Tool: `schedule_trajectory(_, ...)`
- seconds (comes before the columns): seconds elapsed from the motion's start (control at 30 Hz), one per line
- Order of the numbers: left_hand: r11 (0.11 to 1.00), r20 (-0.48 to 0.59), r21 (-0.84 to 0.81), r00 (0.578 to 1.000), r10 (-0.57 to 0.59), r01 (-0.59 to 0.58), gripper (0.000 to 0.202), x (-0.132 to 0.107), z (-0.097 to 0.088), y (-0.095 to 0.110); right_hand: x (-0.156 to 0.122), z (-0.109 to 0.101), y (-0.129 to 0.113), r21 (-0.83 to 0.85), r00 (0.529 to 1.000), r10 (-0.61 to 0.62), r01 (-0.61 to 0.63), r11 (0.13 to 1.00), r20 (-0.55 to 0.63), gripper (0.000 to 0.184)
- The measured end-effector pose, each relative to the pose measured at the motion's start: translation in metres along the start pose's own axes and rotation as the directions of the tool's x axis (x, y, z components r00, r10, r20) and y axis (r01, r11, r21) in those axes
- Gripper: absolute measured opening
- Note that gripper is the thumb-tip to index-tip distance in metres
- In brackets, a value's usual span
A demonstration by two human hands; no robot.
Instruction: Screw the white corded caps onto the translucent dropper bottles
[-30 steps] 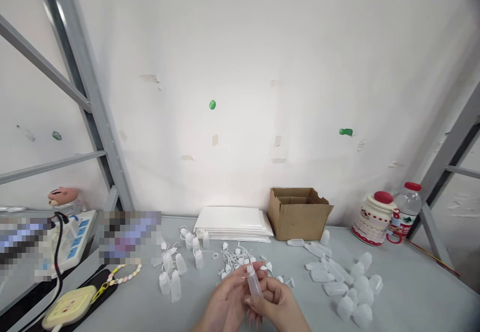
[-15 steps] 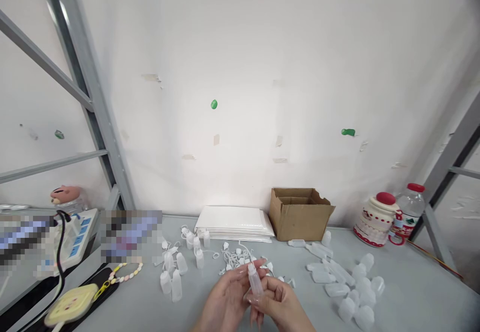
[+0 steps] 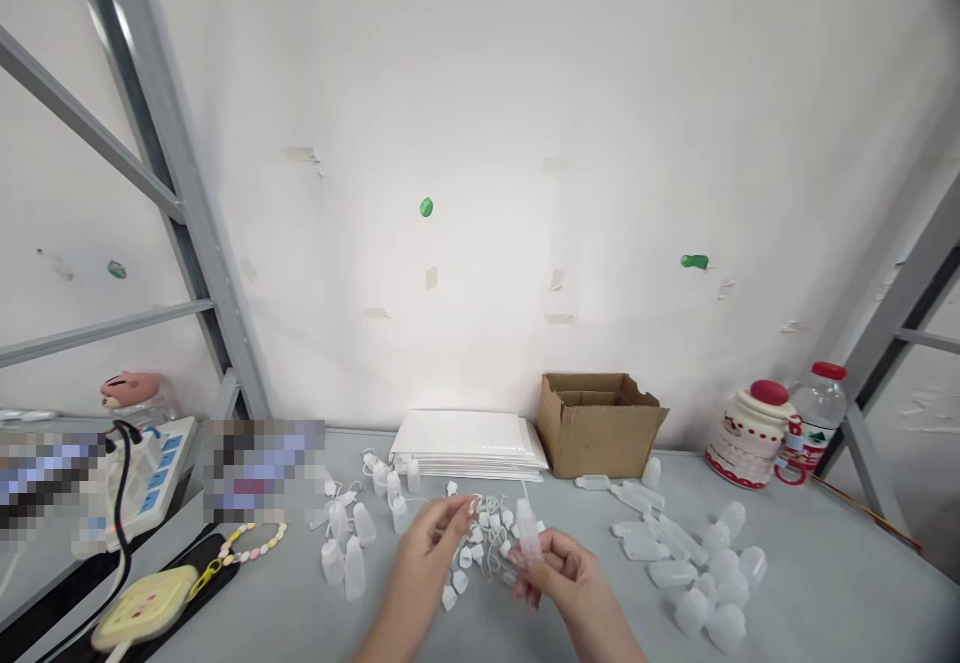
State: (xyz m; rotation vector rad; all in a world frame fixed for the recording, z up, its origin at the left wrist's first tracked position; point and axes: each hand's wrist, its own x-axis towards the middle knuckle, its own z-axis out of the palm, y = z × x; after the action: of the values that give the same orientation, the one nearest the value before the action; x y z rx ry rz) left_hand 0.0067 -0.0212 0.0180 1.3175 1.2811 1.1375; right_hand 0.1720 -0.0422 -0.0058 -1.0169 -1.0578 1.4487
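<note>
The right hand (image 3: pixel 564 571) gripped a small bottle (image 3: pixel 528 528), slightly tilted, above the tabletop (image 3: pixel 825 593). The left hand (image 3: pixel 436 533), fingertips pinched close, seemed to be picking from the tangled caps (image 3: pixel 478 552), any hold unclear; next called for freeing one cleanly.

Left forearm (image 3: pixel 391 623) bare, slanting inward from the lower edge. Left hand (image 3: pixel 433 541) forward, thumb and fingertips converging; contact between tips unclear. Right forearm (image 3: pixel 609 635) bare, also angled inward. Right hand (image 3: pixel 556 575) in pinch grip, thumb pressed forward, remaining fingers curled. Hands apart, left slightly farther forward.
</note>
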Motion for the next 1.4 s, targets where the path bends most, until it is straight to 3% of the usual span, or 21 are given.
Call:
schedule_trajectory(0.03, 0.990, -0.049, 0.139, 0.999, -0.002, 0.009, 0.037, 0.002, -0.005, 0.000, 0.001, -0.002, -0.003, 0.005, 1.000, -0.001, 0.001, 1.000, -0.025, 0.033)
schedule_trajectory(0.13, 0.875, 0.013, 0.476, 0.994, -0.108, 0.089, 0.025, 0.003, -0.013, -0.005, 0.003, -0.006, -0.007, 0.020, 0.997, 0.009, -0.008, 1.000, -0.074, 0.034)
schedule_trajectory(0.23, 0.760, 0.002, 0.640, 0.989, -0.150, 0.114, 0.022, 0.000, -0.013, -0.012, 0.005, -0.007, -0.006, 0.020, 0.996, 0.013, -0.011, 1.000, -0.085, 0.035)
schedule_trajectory(0.4, 0.713, 0.015, 0.696, 0.992, -0.129, 0.082, 0.021, -0.001, -0.006, -0.019, 0.005, -0.006, 0.000, 0.003, 0.997, 0.031, -0.031, 1.000, -0.072, 0.035)
schedule_trajectory(0.77, 0.749, 0.057, 0.663, 0.998, -0.038, -0.009, 0.004, 0.001, 0.001, -0.029, 0.007, -0.006, 0.004, 0.003, 0.998, 0.039, -0.039, 0.999, -0.052, 0.035)
schedule_trajectory(1.07, 0.893, 0.011, 0.446, 0.999, 0.053, -0.052, 0.016, 0.007, 0.000, -0.020, 0.003, -0.004, -0.001, 0.002, 0.999, 0.032, -0.032, 0.999, -0.030, 0.031)
schedule_trajectory(1.13, 0.956, 0.016, 0.294, 1.000, -0.005, 0.000, 0.019, 0.009, 0.001, -0.018, 0.002, -0.004, -0.001, 0.005, 0.999, 0.024, -0.024, 1.000, -0.021, 0.029)
schedule_trajectory(1.23, 0.992, 0.111, 0.080, 0.988, -0.107, 0.098, 0.025, 0.008, 0.003, -0.011, 0.003, -0.004, 0.001, -0.005, 1.000, 0.022, -0.022, 1.000, 0.001, 0.032)
schedule_trajectory(1.33, 0.943, 0.250, -0.207, 0.946, -0.207, 0.261, 0.031, 0.002, 0.004, -0.001, 0.005, -0.003, 0.004, -0.006, 0.999, 0.029, -0.028, 1.000, 0.026, 0.038)
schedule_trajectory(1.4, 0.881, 0.268, -0.346, 0.934, -0.237, 0.323, 0.032, -0.001, 0.006, 0.003, 0.006, -0.003, 0.007, -0.009, 0.998, 0.034, -0.033, 0.999, 0.053, 0.038)
